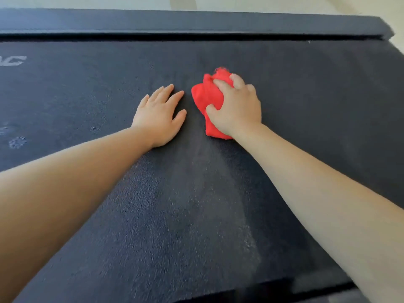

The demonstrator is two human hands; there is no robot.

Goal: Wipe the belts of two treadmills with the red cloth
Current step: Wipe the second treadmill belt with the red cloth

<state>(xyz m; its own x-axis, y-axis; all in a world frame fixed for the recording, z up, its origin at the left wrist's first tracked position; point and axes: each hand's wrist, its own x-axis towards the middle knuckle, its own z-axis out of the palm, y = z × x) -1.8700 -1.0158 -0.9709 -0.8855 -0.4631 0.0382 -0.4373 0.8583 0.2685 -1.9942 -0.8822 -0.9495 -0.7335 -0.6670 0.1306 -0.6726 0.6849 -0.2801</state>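
Red cloth (pixel 205 99) half under right hand (pixel 238 110)

Both bare forearms reach forward; left hand (pixel 159 114) flat, fingers straight; right hand (pixel 235 107) curled, gripping.

Single head-worn view, facing forward and down, close over belt (pixel 306 110)

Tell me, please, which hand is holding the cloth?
The right hand grips the red cloth; the left hand lies flat on the belt, empty.
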